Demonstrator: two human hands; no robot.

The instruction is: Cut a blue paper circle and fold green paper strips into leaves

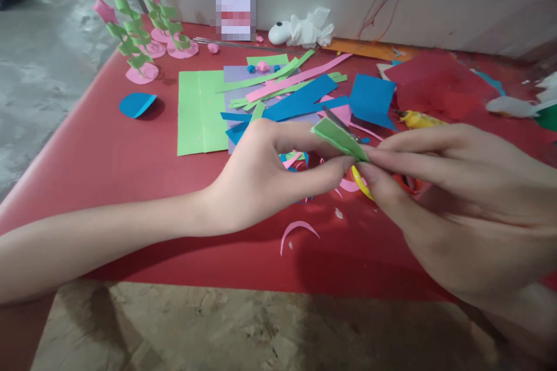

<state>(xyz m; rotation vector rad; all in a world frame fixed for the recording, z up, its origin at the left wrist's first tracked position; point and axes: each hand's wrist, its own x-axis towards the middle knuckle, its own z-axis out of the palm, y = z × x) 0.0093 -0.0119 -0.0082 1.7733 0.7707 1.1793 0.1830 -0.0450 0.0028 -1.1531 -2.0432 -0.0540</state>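
A small folded green paper strip (338,137) is held above the red table (100,156), pinched from both sides. My left hand (270,174) grips its near end between thumb and fingers. My right hand (452,197) pinches the other end with thumb and forefinger. Under the hands lie yellow-handled scissors (360,184), mostly hidden, and pink paper scraps (298,230).
A green sheet (200,111), blue pieces (372,98), and pink and green strips (287,82) are spread across the middle of the table. Paper flowers with green stems (130,35) stand at the back left. A blue folded circle (137,104) lies left. Red paper (439,84) and crumpled white tissue (311,29) sit further back.
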